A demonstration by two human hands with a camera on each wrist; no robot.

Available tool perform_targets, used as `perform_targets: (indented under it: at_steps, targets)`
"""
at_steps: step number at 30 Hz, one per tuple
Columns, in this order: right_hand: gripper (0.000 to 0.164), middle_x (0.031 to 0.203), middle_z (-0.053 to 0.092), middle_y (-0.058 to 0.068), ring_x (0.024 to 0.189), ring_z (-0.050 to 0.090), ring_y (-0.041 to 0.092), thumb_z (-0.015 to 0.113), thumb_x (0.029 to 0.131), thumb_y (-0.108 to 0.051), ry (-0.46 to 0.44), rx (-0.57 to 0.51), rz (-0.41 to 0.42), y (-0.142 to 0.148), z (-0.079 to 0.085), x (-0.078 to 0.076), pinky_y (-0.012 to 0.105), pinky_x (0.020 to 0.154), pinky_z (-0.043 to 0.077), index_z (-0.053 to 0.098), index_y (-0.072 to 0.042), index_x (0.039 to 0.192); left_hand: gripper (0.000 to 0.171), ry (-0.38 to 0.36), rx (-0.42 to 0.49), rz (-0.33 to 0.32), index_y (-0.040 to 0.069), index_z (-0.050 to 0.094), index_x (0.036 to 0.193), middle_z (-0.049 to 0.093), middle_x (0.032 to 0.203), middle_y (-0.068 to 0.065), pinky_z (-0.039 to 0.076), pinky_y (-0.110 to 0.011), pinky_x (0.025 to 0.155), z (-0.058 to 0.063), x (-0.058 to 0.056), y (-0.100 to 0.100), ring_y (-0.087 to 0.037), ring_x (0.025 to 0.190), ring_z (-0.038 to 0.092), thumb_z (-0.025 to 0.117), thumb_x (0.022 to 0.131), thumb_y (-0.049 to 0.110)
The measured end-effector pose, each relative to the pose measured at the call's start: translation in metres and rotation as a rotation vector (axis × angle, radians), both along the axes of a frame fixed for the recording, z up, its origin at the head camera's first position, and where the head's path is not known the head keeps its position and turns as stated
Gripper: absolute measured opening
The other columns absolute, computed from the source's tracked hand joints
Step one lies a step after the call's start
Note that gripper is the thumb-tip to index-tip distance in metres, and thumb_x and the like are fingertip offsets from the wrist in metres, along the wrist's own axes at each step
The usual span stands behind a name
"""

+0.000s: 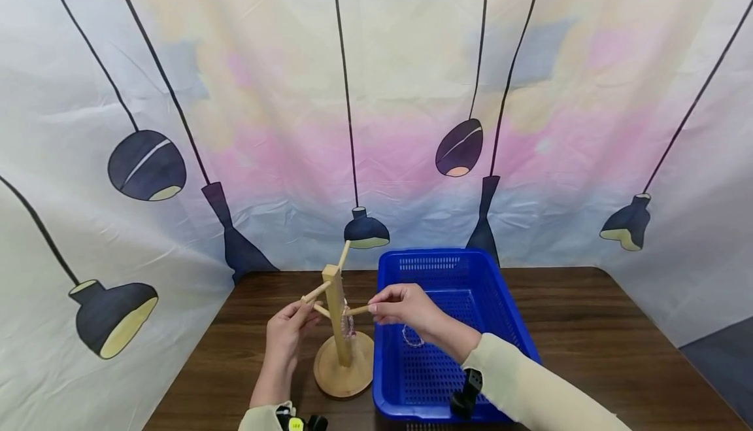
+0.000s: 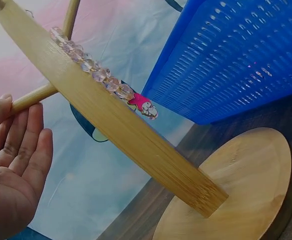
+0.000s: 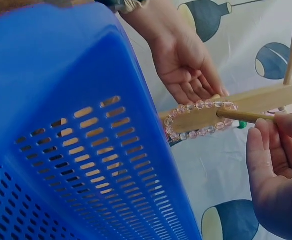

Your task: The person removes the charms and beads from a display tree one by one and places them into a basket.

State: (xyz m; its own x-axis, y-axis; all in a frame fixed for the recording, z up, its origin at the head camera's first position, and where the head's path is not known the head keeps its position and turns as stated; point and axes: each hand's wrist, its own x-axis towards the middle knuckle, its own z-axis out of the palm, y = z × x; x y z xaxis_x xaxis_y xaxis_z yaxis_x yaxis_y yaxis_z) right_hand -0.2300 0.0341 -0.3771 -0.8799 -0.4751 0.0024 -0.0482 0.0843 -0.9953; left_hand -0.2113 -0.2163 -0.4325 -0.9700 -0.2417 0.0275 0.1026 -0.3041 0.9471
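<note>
A wooden stand (image 1: 336, 313) with several pegs rises from a round base (image 1: 344, 379). My left hand (image 1: 285, 334) pinches the end of a left-side peg (image 2: 33, 98) between thumb and fingers. The end of the right-side peg (image 1: 357, 310) is pinched by my right hand (image 1: 410, 310). A bracelet of clear pinkish beads (image 3: 199, 104) hangs on that peg against the post; the left wrist view shows a pink and white charm (image 2: 145, 106) on it. A small green piece (image 3: 241, 124) shows below the peg in the right wrist view, but what it belongs to is unclear.
Right of the stand, close to its base, is a blue perforated plastic basket (image 1: 385, 403). Another beaded bracelet (image 1: 414, 343) is inside it, partly under my right hand. Both stand on a dark wooden table (image 1: 594, 339), with a lamp-printed cloth (image 1: 406, 65) hanging behind.
</note>
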Motion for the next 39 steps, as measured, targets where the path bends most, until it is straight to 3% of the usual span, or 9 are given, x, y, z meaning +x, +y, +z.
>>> perform_targets:
  at_steps: [11,17,21,30,39]
  targets:
    - [0.025,0.080,0.071,-0.006,0.075,0.069,0.006,0.071,0.094,-0.004,-0.011,-0.030,0.064,-0.017,-0.002,0.022,0.038,0.084,0.066,0.070,0.015,0.110,0.036,-0.012,-0.040,-0.049,0.028,0.074,0.076,0.073,0.073,0.014,0.060,-0.016,0.071,0.002,-0.013,0.004,0.001,0.071,0.070,0.059,0.104,0.010]
    - [0.024,0.085,0.077,0.005,0.072,0.068,0.005,0.071,0.094,-0.004,0.015,-0.047,0.075,-0.027,-0.002,0.032,0.029,0.076,0.065,0.071,0.015,0.108,0.042,0.038,-0.035,-0.095,0.031,0.075,0.075,0.073,0.072,0.016,0.058,-0.014,0.068,0.002,-0.020,0.009,0.002,0.069,0.068,0.057,0.104,0.006]
    - [0.024,0.089,0.077,0.013,0.071,0.067,0.003,0.071,0.094,-0.003,0.040,-0.063,0.078,-0.031,-0.004,0.035,0.025,0.074,0.064,0.070,0.017,0.108,0.043,0.036,-0.054,-0.087,0.030,0.074,0.074,0.072,0.071,0.015,0.056,-0.014,0.065,0.002,-0.024,0.012,0.001,0.067,0.066,0.056,0.103,0.004]
    - [0.026,0.081,0.076,-0.004,0.069,0.068,0.003,0.074,0.091,-0.003,-0.026,-0.143,0.026,-0.044,-0.010,0.041,0.027,0.075,0.065,0.069,0.017,0.106,0.045,-0.002,-0.060,-0.080,0.025,0.072,0.070,0.070,0.066,0.014,0.055,-0.014,0.063,0.002,-0.032,0.014,0.001,0.063,0.064,0.053,0.103,0.001]
    - [0.027,0.083,0.078,-0.002,0.068,0.068,0.001,0.074,0.091,-0.003,-0.048,-0.201,0.006,-0.052,-0.012,0.045,0.025,0.074,0.065,0.069,0.018,0.107,0.034,-0.035,-0.120,-0.074,0.020,0.073,0.075,0.068,0.064,0.013,0.054,-0.014,0.062,0.001,-0.038,0.017,0.001,0.063,0.064,0.057,0.101,0.005]
